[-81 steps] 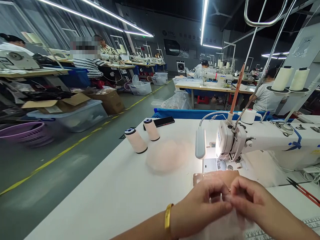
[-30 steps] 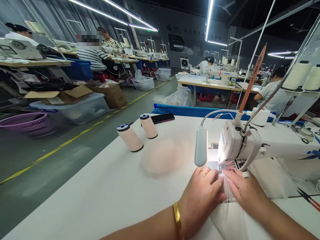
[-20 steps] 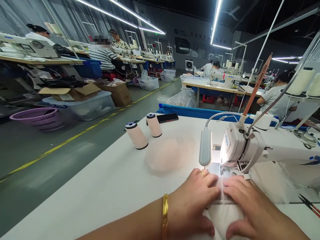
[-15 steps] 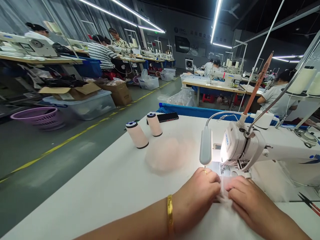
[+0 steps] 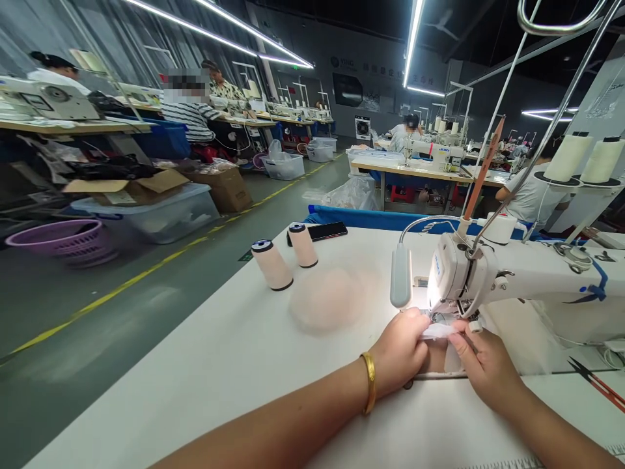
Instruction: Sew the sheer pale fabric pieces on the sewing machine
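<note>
Left hand and right hand pinch thin white fabric, long axis between them; white sewing machine head just beyond, toward white table far edge.

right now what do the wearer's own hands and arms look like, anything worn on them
The bare left hand has a shiny, gold-coloured, rounded bangle at its wrist; any markings on it are too small to read. The bare right hand has nothing visible at its wrist. No sleeve or glove shows on either side.
</note>
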A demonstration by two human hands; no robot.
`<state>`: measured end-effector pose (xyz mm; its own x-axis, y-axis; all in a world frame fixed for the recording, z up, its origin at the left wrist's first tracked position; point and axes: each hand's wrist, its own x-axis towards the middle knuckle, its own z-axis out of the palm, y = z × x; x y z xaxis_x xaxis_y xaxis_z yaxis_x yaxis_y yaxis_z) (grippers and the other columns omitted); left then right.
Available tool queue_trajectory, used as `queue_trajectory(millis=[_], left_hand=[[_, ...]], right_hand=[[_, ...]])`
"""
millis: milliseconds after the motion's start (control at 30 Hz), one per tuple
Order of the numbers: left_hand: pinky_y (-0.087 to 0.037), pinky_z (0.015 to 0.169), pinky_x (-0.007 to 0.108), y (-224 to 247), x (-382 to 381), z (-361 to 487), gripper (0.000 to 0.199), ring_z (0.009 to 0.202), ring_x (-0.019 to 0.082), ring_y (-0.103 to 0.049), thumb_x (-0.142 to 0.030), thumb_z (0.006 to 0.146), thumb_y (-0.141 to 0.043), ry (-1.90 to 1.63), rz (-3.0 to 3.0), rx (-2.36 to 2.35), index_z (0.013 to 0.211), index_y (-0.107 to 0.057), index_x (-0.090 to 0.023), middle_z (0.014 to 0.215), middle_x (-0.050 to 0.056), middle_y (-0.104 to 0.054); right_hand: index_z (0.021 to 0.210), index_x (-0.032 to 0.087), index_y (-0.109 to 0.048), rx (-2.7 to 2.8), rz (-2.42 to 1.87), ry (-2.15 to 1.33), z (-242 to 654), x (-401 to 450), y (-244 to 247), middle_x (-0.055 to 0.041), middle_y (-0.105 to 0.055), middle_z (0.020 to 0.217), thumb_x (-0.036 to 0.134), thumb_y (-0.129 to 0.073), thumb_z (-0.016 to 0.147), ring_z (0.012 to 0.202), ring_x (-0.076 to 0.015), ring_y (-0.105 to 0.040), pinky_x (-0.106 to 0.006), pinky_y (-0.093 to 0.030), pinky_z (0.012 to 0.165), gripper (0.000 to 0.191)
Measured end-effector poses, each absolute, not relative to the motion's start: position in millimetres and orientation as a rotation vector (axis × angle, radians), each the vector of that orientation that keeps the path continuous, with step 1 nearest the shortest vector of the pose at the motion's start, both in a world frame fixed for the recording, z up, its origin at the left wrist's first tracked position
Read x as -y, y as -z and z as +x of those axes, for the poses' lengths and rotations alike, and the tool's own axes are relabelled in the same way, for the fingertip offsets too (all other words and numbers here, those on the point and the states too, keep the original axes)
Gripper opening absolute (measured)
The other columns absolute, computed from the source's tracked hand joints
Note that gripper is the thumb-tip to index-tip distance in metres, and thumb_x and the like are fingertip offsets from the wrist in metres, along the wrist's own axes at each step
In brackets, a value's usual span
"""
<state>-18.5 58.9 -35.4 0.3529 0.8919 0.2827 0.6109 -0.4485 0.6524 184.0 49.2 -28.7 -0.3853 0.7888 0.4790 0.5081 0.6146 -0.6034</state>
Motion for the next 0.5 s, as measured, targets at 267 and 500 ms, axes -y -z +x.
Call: queue_trajectory(millis=[267, 500], left_hand=[[-0.047, 0.069, 0.027, 37.4, -62.0, -20.0, 0.008, 0.080, 0.019, -0.057, -0.015, 0.080, -0.062, -0.871, 2.154, -1.256, 0.073, -0.062, -0.019, 0.085, 0.002, -0.056], [-0.048, 0.071, 0.029, 41.0, -67.2, -21.7, 0.014, 0.081, 0.019, -0.058, -0.020, 0.085, -0.065, -0.934, 2.145, -1.250, 0.071, -0.066, -0.017, 0.086, 0.003, -0.055]], right_hand=[[0.098, 0.024, -0.065, 2.045, -1.014, -0.405, 185.5, -49.1, 32.1, 0.0005, -0.070, 0.080, 0.029, -0.046, 0.108, 0.071, -0.0184, -0.068, -0.027, -0.051, 0.066, 0.022], [0.097, 0.025, -0.062, 2.070, -1.007, -0.416, 185.1, -47.4, 29.7, 0.0016, -0.068, 0.077, 0.028, -0.045, 0.108, 0.065, -0.0178, -0.064, -0.027, -0.049, 0.061, 0.021]])
